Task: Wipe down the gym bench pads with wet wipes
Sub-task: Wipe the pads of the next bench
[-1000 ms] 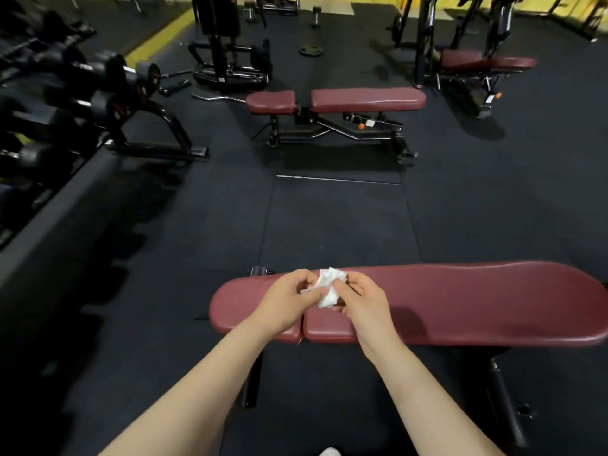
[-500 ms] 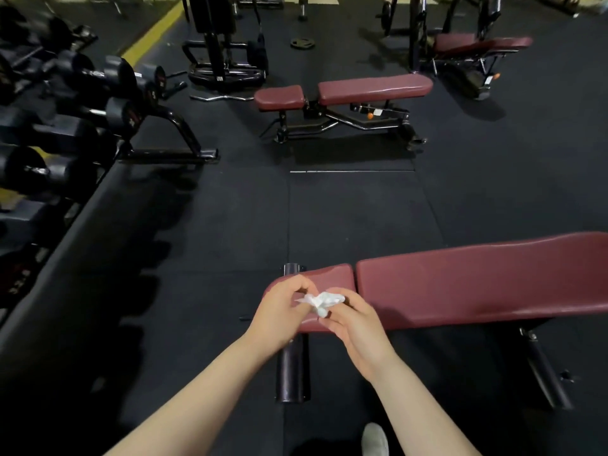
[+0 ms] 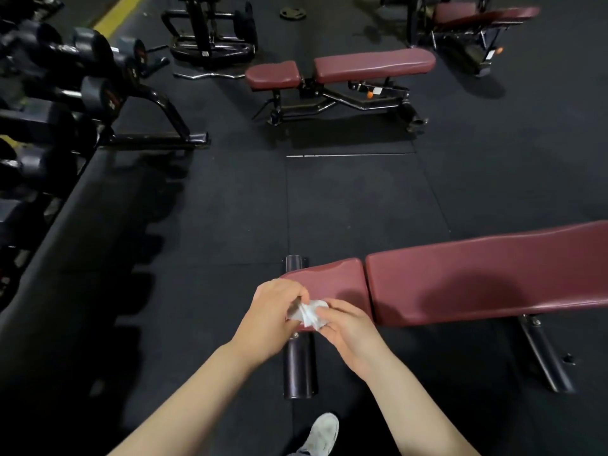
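Both hands grip one crumpled white wet wipe in the head view, the only one we have. Our left hand curls its fingers over the left part of the wipe, and our right hand pinches the right part between thumb and fingers, so the wad sits bunched between the two hands. We see it held just in front of the small maroon padded seat pad of the near bench, over that pad's near edge; we cannot tell whether the wipe touches the vinyl. Just to the right of the seat pad, across a narrow gap, the long maroon padded back pad stretches off towards the right edge, with a dark shadow across its middle.

Below the seat pad a black steel foot tube of the bench lies on the black rubber floor, and a grey shoe shows at the bottom edge. Farther off stands a second maroon bench on a black frame, well apart from ours. At the left a black rack of dark dumbbells runs along the floor, and a yellow floor stripe shows near the top left.
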